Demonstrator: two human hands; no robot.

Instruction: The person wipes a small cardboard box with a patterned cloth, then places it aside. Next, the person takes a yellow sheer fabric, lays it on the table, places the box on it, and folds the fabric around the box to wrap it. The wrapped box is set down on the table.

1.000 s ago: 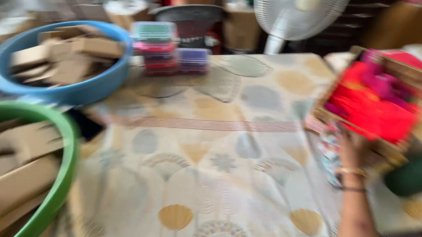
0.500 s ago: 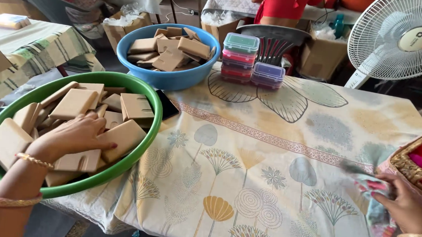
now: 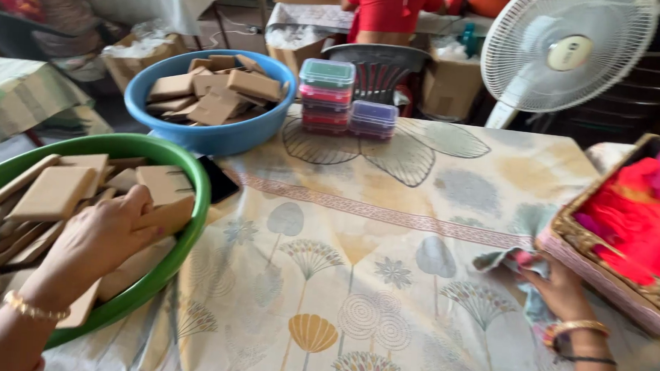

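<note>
Presently we are grasping a tan block (image 3: pixel 164 213) with the left hand (image 3: pixel 109 234) inside the green basin (image 3: pixel 194 193) (right hand (image 3: pixel 558 284) pinching cloth (image 3: pixel 503 258)).

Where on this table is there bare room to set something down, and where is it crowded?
The widest free patch is the cloth between the green basin and the wicker basket, in front of the stacked boxes. It is crowded at the back left by the blue basin, and at each hand.

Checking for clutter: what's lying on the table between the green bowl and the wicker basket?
In the head view, only patterned tablecloth lies between green bowl and wicker basket.
</note>
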